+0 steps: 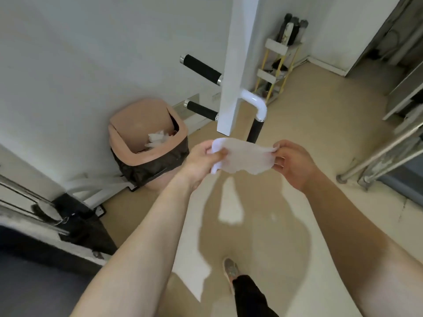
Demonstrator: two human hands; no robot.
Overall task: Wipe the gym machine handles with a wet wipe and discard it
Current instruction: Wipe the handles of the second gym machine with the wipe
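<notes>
Both hands are pinching the wet wipe [246,155] stretched flat between them, left hand [201,162] closed on one edge, right hand [291,163] on the other. Black machine handles [201,68] sit just beyond, bin [146,138] left of the left hand.

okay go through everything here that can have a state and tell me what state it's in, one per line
wet wipe: unfolded, stretched between both hands
left hand: pinching the wipe's left edge
right hand: pinching the wipe's right edge
trash bin: lined with a dark bag, lid tilted open, white waste inside
machine handles: black grips, untouched
</notes>
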